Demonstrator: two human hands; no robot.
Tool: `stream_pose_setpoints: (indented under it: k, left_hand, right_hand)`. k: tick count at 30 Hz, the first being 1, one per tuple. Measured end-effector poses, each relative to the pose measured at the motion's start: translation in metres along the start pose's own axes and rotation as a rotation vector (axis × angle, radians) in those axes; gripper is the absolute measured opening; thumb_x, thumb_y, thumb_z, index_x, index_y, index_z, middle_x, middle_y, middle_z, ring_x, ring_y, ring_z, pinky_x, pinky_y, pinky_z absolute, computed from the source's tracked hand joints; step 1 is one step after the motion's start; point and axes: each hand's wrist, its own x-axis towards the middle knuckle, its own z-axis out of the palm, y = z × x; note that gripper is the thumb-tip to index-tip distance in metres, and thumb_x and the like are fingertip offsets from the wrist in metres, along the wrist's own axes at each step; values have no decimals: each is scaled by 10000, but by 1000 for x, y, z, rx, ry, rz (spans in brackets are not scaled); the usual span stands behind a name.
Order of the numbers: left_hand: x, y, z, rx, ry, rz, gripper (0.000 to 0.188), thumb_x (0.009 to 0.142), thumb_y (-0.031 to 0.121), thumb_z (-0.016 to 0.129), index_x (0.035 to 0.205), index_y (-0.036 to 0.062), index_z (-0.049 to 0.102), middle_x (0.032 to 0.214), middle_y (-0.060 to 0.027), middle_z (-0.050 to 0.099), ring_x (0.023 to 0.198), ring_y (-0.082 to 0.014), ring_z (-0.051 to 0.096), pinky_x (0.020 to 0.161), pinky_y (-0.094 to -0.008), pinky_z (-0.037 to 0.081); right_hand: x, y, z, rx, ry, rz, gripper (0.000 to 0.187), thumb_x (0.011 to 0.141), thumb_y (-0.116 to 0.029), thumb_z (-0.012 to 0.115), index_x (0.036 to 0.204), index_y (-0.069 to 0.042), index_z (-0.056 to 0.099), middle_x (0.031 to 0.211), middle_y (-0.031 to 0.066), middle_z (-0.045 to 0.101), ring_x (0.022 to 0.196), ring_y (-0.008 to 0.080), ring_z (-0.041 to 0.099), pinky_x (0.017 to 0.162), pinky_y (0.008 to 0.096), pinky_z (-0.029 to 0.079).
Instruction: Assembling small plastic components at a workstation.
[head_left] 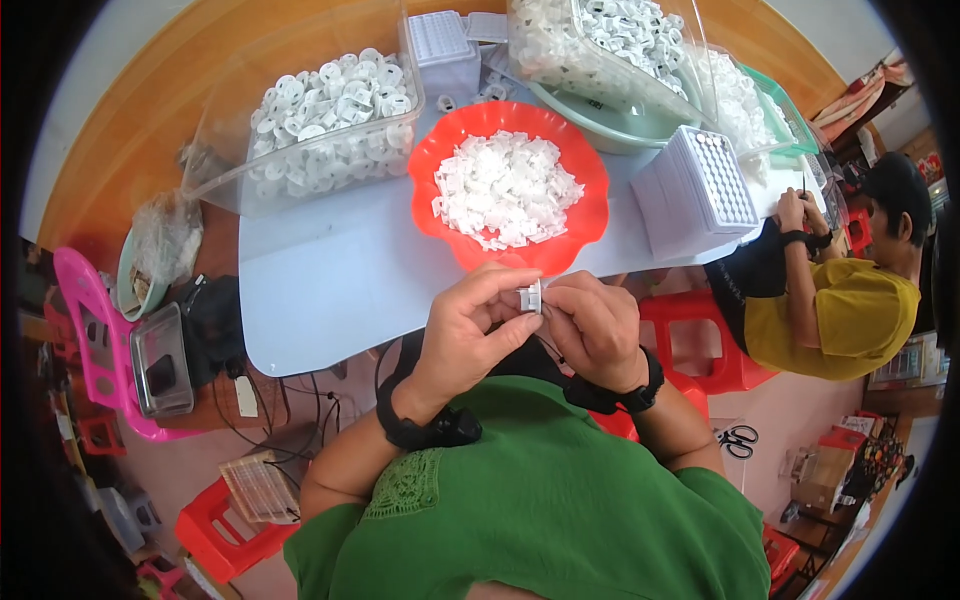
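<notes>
Near the table's front edge, my left hand pinches a small round white plastic part between thumb and fingers. My right hand is closed at the part's right side, its fingertips pressed together against it. Whatever those fingertips hold is too small and covered to name. Just beyond both hands stands a red scalloped bowl heaped with small flat white plastic pieces. A see-through bin at the far left holds many round white parts like the one in my hand.
Stacked white trays stand right of the bowl, with another stack behind it. A second see-through bin rests over a pale green basin. At the right, a person in a yellow shirt works seated. Red stools stand near.
</notes>
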Motion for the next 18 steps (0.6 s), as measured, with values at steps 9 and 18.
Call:
stream_pose_setpoints:
  k: [9,18]
  left_hand:
    - [1,1,-1,97,-12,42,343,781,-96,617,1120,-62,586,1060,-79,535,853,-101,562,728,-225,499]
    - [-1,5,-6,243,22,-8,339,770,-58,646,1106,-49,605,1018,-56,569,814,-70,548,685,-203,477]
  right_hand:
    - [-1,-3,1,16,5,6,198,715,90,608,899,40,557,773,145,607,589,272,602,498,326,468]
    - [7,-3,1,60,-30,48,177,716,88,599,873,25,549,727,125,574,552,271,575,473,331,444]
